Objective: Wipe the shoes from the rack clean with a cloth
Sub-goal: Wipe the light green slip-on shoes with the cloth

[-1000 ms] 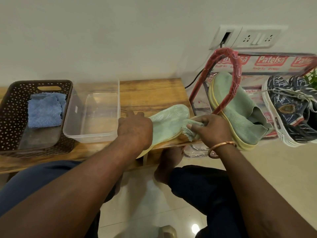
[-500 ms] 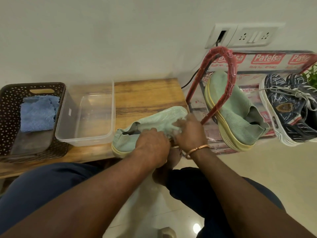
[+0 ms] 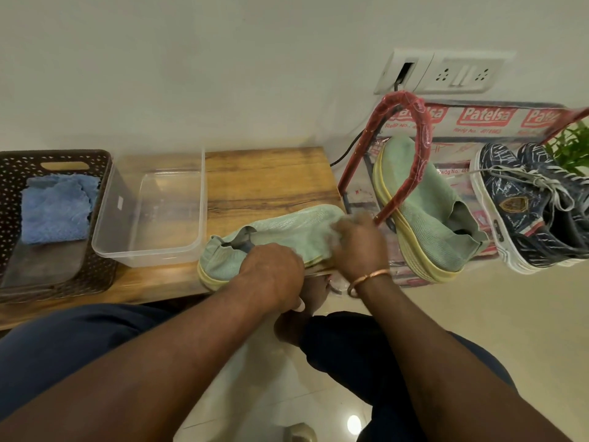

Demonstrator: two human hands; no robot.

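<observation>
Gripping the green shoe (image 3: 280, 231), both hands (image 3: 315, 253); basket (image 3: 105, 186) holds blue cloth (image 3: 57, 208), tub (image 3: 197, 199) empty.

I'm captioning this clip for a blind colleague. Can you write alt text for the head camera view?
Two bare hands work on a green shoe lying on a wooden bench: the left hand holds its heel end, the right hand presses a pale cloth, blurred, on its toe. Left are a clear tub and a basket with a blue cloth; right, a rack holds more shoes.
</observation>
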